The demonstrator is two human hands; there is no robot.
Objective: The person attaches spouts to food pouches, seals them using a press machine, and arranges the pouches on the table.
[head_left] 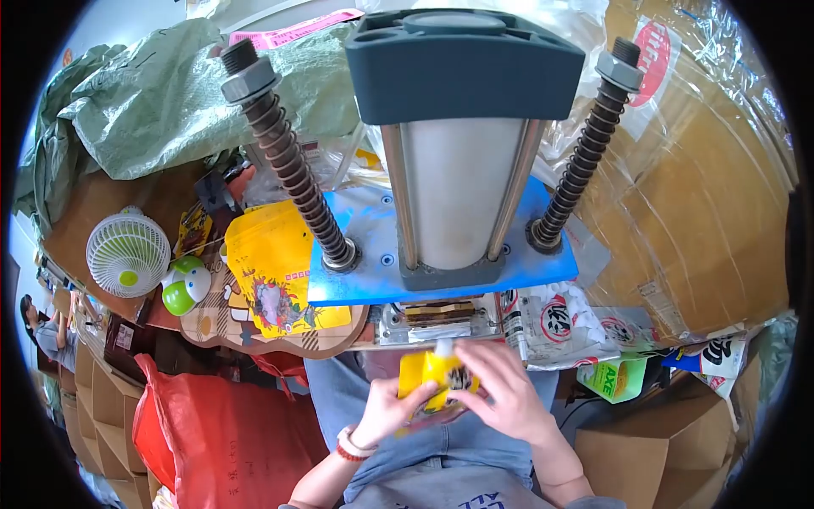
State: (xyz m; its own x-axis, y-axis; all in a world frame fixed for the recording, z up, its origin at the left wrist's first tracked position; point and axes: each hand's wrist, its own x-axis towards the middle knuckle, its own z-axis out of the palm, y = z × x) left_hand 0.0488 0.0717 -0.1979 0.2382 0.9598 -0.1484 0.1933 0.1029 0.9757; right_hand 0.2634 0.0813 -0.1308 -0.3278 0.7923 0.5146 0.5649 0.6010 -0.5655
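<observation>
Yellow pouch in two hands, above the lap.
Left hand pinches its left side, thumb on top; right hand, thumb parted from fingers, meets its right, grip unclear.

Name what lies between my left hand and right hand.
In the head view, a yellow packet, partly blurred, lies between them, gripped by the left hand.

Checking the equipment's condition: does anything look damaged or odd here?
The blue plate beneath the cylinder looks patchy: greyish areas interrupt the blue, perhaps worn paint. The held yellow package is too blurred to judge.
</observation>
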